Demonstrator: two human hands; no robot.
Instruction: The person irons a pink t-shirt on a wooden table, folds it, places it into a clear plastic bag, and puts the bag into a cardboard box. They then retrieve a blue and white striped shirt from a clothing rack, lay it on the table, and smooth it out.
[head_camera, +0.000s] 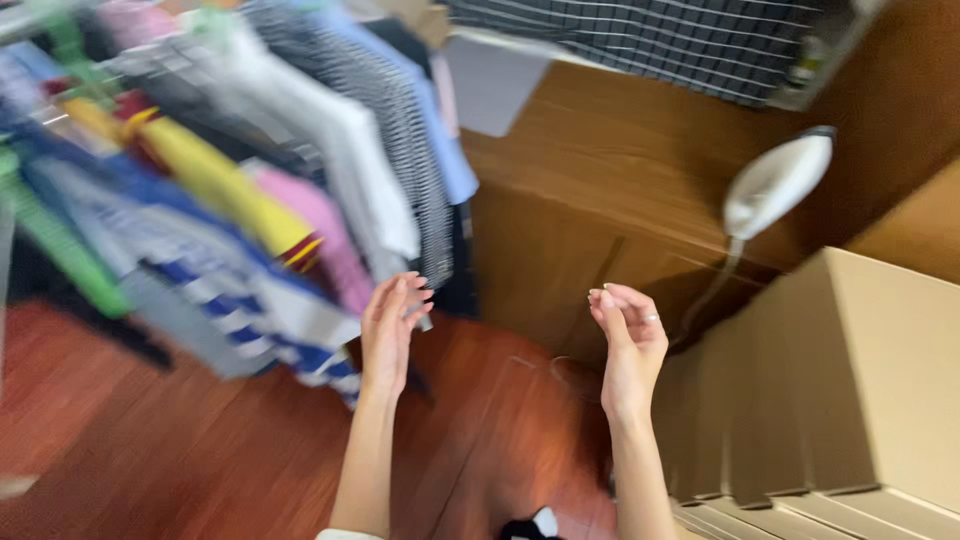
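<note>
The rack of hanging colourful cloth shirts (230, 170) is on the left. The tan cardboard boxes (850, 390) sit on the right. The white plastic steam iron (775, 180) hangs behind the boxes.

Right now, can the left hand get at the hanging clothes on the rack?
Probably yes. The left hand is open, raised right beside the hanging clothes, its fingertips at the edge of a striped garment. Nothing sits between them, though blur hides whether they touch.

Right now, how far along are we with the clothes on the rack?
Done: many garments already hang on the rack, striped, yellow, pink and white. In hand: nothing; the left hand is raised at the nearest hanging clothes and the right hand is lifted, empty. Left: I cannot tell; a white steamer head sits by the boxes, untouched. The picture is blurred.
</note>
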